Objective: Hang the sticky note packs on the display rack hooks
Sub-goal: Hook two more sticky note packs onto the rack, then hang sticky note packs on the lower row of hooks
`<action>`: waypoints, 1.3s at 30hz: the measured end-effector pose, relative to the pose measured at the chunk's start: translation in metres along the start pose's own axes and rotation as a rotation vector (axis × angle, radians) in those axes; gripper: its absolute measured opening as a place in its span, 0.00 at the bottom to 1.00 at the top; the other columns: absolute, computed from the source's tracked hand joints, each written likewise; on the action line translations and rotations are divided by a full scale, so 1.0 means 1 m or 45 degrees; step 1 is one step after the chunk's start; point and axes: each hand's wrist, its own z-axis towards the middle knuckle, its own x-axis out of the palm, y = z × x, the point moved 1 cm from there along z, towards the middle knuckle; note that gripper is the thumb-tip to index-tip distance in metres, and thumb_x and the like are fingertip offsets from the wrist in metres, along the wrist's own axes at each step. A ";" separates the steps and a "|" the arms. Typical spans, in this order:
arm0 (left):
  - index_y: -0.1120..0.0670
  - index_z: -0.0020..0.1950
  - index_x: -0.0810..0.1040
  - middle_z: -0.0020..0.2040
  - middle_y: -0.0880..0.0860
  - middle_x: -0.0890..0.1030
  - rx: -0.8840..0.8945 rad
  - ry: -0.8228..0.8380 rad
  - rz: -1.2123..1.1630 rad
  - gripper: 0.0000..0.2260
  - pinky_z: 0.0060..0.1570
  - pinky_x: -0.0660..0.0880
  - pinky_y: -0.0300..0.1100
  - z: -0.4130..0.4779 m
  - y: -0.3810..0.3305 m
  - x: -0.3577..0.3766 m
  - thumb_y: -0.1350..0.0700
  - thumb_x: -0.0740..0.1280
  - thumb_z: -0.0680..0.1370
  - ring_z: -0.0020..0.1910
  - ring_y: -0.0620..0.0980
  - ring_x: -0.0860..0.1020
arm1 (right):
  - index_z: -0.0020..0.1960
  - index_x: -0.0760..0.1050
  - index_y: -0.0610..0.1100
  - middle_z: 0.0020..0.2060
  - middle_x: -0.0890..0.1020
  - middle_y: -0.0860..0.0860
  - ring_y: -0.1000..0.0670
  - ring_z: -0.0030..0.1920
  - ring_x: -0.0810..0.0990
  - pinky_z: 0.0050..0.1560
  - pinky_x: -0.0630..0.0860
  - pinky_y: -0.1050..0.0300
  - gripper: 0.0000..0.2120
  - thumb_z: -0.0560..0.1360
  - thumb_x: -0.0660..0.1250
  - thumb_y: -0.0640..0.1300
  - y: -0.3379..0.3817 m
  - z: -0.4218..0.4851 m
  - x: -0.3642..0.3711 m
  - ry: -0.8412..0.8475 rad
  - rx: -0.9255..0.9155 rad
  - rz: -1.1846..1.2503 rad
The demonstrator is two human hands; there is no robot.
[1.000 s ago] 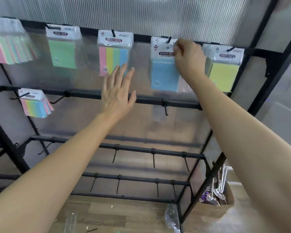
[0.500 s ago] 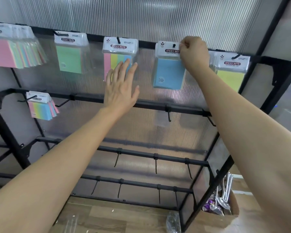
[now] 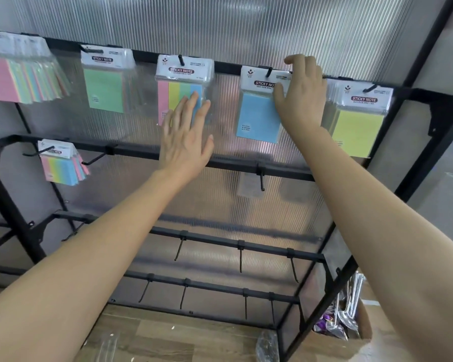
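The black display rack [image 3: 280,173] holds sticky note packs on its top-row hooks: a bunch of pink-fronted packs [image 3: 16,74], a green pack [image 3: 105,87], a multicolour pack [image 3: 179,84], a blue pack [image 3: 259,113] and yellow packs [image 3: 356,124]. Another multicolour bunch [image 3: 60,163] hangs on the second row at the left. My right hand [image 3: 301,97] is at the blue pack's upper right corner, its thumb lying on the header and its fingers loosened above the bar. My left hand [image 3: 186,137] is raised with straight fingers in front of the multicolour pack, holding nothing.
Several bare hooks [image 3: 261,178] stick out from the lower bars. A cardboard box [image 3: 351,343] with shiny packaged items stands on the wooden floor at the lower right. Crumpled clear plastic [image 3: 267,346] lies by the rack's foot. A ribbed translucent panel backs the rack.
My right hand's pinch on the blue pack's header has loosened and its fingers have spread; the pack hangs from its hook. My left hand has stayed raised and flat.
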 end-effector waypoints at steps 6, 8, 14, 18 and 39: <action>0.56 0.75 0.57 0.76 0.57 0.53 0.004 0.040 0.001 0.26 0.71 0.46 0.50 -0.017 -0.012 0.009 0.55 0.59 0.78 0.75 0.56 0.51 | 0.67 0.68 0.42 0.69 0.67 0.41 0.40 0.67 0.68 0.61 0.66 0.46 0.26 0.69 0.62 0.38 0.005 -0.060 0.009 -0.024 -0.178 -0.042; 0.56 0.74 0.58 0.76 0.57 0.54 0.002 0.053 -0.004 0.26 0.71 0.47 0.51 -0.029 -0.011 0.012 0.55 0.60 0.77 0.74 0.57 0.53 | 0.67 0.69 0.41 0.68 0.69 0.40 0.39 0.66 0.69 0.61 0.66 0.44 0.25 0.69 0.63 0.38 0.008 -0.080 0.014 -0.014 -0.243 -0.060; 0.57 0.74 0.58 0.76 0.58 0.54 -0.075 0.127 0.040 0.26 0.71 0.48 0.52 -0.072 0.019 0.008 0.55 0.60 0.78 0.74 0.56 0.53 | 0.65 0.70 0.41 0.66 0.71 0.40 0.40 0.66 0.70 0.65 0.65 0.41 0.23 0.70 0.57 0.38 0.047 -0.127 0.032 0.108 -0.394 0.082; 0.56 0.75 0.58 0.76 0.57 0.54 -0.175 0.162 0.104 0.26 0.70 0.50 0.52 -0.101 0.066 -0.007 0.54 0.60 0.78 0.74 0.56 0.53 | 0.65 0.70 0.41 0.65 0.72 0.40 0.40 0.65 0.70 0.66 0.65 0.42 0.23 0.70 0.55 0.39 0.098 -0.151 0.054 0.218 -0.453 0.181; 0.56 0.74 0.60 0.74 0.58 0.59 -0.608 0.355 0.409 0.26 0.69 0.53 0.53 -0.268 0.394 -0.174 0.55 0.62 0.77 0.73 0.58 0.57 | 0.64 0.72 0.38 0.61 0.75 0.37 0.37 0.62 0.73 0.64 0.67 0.41 0.25 0.68 0.66 0.37 0.481 -0.274 0.151 0.681 -0.666 0.624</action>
